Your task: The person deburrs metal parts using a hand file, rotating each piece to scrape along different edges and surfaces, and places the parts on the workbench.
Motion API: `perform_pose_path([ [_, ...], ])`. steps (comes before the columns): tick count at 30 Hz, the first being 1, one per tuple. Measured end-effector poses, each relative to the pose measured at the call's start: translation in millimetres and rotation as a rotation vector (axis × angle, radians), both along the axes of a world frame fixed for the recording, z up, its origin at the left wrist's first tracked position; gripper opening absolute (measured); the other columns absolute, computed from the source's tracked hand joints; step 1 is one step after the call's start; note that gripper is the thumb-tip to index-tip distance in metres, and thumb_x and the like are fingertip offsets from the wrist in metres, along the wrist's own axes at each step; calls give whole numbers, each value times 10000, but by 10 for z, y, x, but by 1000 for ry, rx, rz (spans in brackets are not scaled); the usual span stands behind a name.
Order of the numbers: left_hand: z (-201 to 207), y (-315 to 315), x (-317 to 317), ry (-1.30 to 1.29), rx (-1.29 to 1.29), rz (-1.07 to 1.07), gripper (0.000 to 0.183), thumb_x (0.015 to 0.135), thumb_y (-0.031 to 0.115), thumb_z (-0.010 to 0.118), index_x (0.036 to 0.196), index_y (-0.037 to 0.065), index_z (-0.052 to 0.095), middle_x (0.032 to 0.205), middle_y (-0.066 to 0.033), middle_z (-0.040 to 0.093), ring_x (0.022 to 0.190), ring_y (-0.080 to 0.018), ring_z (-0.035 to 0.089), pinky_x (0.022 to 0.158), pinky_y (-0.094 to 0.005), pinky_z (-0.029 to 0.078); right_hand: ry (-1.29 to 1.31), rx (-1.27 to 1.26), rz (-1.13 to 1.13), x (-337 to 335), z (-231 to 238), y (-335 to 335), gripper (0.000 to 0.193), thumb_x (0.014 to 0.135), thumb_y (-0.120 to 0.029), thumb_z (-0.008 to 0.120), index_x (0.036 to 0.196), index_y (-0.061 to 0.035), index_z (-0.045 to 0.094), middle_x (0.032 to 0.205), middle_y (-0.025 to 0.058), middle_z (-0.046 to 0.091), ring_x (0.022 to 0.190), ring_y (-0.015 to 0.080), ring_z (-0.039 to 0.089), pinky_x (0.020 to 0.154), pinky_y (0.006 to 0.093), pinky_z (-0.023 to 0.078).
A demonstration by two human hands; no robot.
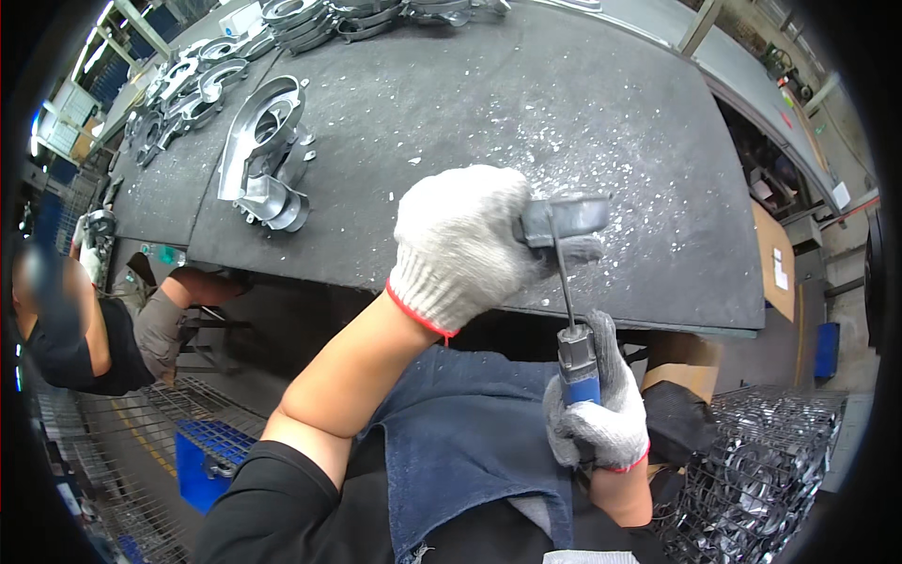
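My left hand (465, 240), in a white knit glove with a red cuff edge, is closed around one end of a grey metal casting (587, 216) above the table's near edge. My right hand (606, 423), gloved alike, grips a blue-and-grey handheld power tool (578, 376) below the casting. The tool's long thin shaft points up and its tip meets the casting; whether it presses on it cannot be made out. Left of my hands, a curved silvery metal housing (268, 155) lies on the dark table (376, 113).
Metal housings (324, 23) are piled at the table's back left. Bright metal chips (554, 141) litter the tabletop. A wire basket of metal parts (752, 470) stands at lower right, a blue bin (202, 461) at lower left. Another person (103, 329) sits at far left.
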State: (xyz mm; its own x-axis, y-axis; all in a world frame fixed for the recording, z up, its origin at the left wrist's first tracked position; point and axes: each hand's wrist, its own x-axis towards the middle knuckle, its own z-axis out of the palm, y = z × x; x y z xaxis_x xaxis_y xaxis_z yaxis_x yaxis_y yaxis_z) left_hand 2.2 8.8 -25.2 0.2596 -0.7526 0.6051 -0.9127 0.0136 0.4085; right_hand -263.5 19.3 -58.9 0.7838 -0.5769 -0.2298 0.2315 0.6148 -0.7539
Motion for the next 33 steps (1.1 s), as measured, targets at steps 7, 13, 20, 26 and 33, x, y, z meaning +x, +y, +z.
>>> perform_pose_path([
  [7, 163, -164, -223, -203, 231, 67, 570, 782, 670, 859, 793, 116, 724, 790, -118, 722, 757, -345, 749, 717, -458, 591, 150, -131, -123, -210, 51, -99, 983, 896, 64, 757, 1765, -141, 345, 1168, 197, 740, 646, 180, 653, 569, 327, 536],
  [13, 232, -291, -451, -175, 424, 62, 610, 855, 732, 777, 844, 122, 782, 813, -136, 759, 788, -357, 778, 715, -478, 612, 462, -615, -141, -221, 162, -58, 811, 938, 38, 795, 1668, 62, 443, 1567, 225, 642, 1356, 239, 656, 1133, 358, 513],
  [20, 193, -337, -602, -234, 520, 57, 550, 922, 634, 786, 901, 84, 774, 830, -144, 776, 793, -350, 799, 711, -474, 636, 532, -203, -173, -300, 416, -110, 799, 967, -34, 797, 1670, 73, 433, 1559, 201, 657, 1427, 235, 614, 1193, 348, 463],
  [26, 216, -519, -647, -219, 428, -140, 228, 978, 228, 756, 1076, 36, 681, 908, -190, 781, 890, -419, 787, 803, -517, 642, 516, -747, -115, -435, 349, -217, 942, 871, -55, 861, 1677, 96, 398, 1621, 230, 585, 1467, 241, 578, 1250, 386, 420],
  [33, 288, -625, -911, -182, 451, -170, 374, 1006, 90, 578, 1304, -134, 600, 1021, -280, 778, 955, -469, 783, 849, -533, 642, 517, -796, -353, -250, -41, -257, 673, 1030, -87, 710, 1658, -4, 480, 1547, 255, 657, 1422, 285, 661, 1174, 374, 509],
])
